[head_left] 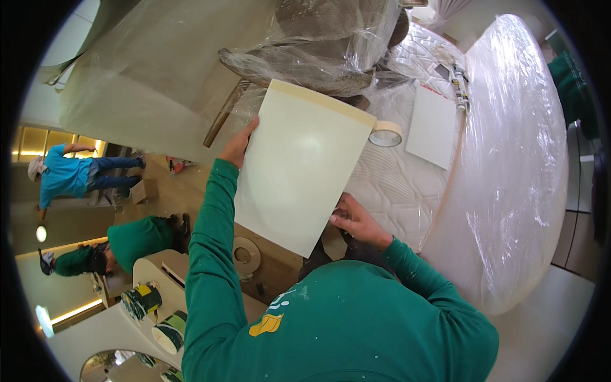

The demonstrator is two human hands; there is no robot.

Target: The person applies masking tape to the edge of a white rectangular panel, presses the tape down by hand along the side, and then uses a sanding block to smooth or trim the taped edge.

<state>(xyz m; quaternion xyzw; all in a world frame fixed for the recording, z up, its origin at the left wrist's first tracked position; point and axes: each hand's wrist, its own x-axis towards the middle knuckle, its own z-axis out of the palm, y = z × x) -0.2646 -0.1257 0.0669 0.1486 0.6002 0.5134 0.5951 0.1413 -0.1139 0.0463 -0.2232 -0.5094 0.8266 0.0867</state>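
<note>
A flat white rectangular panel (299,165) is held up, tilted, in front of me. A strip of cream masking tape (321,102) runs along its top edge. At the panel's upper right corner is a roll of masking tape (386,134), next to the end of the strip. My left hand (237,145) grips the upper left edge, its fingers partly hidden behind the panel. Lower on the opposite side, my right hand (360,223) is closed at the right edge, with fingertips against it.
A quilted mattress (398,184) carries a second white panel (431,125) and cartridge-like tubes (459,89). Plastic-wrapped furniture (509,172) stands at right; plastic-draped wood (318,54) lies ahead. At left are paint buckets (141,300), a cardboard box (144,191) and two other people (67,172).
</note>
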